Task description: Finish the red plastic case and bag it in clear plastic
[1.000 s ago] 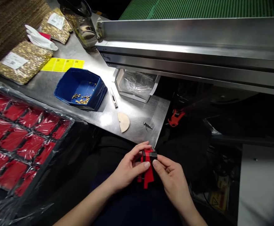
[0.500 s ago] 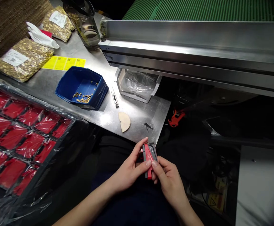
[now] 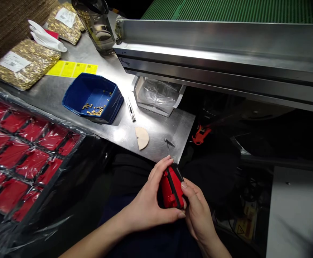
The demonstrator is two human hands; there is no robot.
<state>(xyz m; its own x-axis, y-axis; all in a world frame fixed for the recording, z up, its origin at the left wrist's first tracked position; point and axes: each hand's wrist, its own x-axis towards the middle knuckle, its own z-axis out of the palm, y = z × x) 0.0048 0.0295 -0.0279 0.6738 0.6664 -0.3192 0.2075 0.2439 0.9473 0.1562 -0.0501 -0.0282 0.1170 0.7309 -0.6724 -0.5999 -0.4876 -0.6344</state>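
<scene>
Just off the near corner of the steel table (image 3: pixel 158 130), I have the red-and-black device (image 3: pixel 172 186) held between both hands, tilted. Left hand (image 3: pixel 148 204): closed around the device, fingers across its far end and left side, thumb extended along its near end. Right hand (image 3: pixel 201 206): gripping the device, thumb against its right side, remaining fingers partly hidden. On the table I register a pale half-disc (image 3: pixel 141 138) near the edge, a small metal tool (image 3: pixel 169 142) to its right, and a slim cutter (image 3: pixel 131 111) beside the blue bin (image 3: pixel 116 104), which contains brass-coloured pieces (image 3: pixel 93 109).
</scene>
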